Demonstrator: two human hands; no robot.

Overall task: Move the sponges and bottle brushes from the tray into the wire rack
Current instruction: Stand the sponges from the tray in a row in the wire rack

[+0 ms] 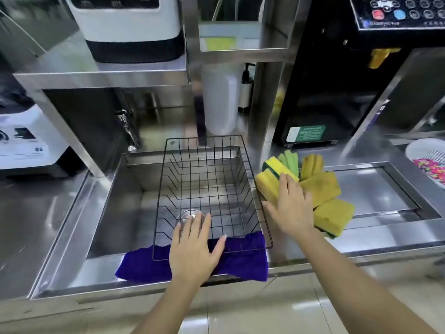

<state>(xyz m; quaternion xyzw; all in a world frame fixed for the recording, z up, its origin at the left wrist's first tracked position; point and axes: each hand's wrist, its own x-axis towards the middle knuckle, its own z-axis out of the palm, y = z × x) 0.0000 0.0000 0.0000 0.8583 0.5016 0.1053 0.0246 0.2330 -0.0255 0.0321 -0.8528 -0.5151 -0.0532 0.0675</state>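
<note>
A black wire rack point(168, 179) sits across the steel sink point(113, 213) with nothing in it. Several yellow sponges point(322, 189) with green backing lie in a pile just right of the rack, on the steel counter. Behind them stand a green brush head point(290, 160) and a yellow brush head point(311, 163). My right hand point(292, 208) hovers flat over the left side of the pile, fingers spread, holding nothing. My left hand point(195, 249) rests flat on the rack's near edge, fingers apart. The tray under the sponges is hidden.
A purple cloth point(142, 263) lies under the rack's front edge. A recessed steel panel point(380, 189) lies right of the sponges. A white colander point(431, 153) with colourful bits stands far right. A black machine point(325, 92), white bottles point(220, 100) and a tap point(126, 128) stand behind.
</note>
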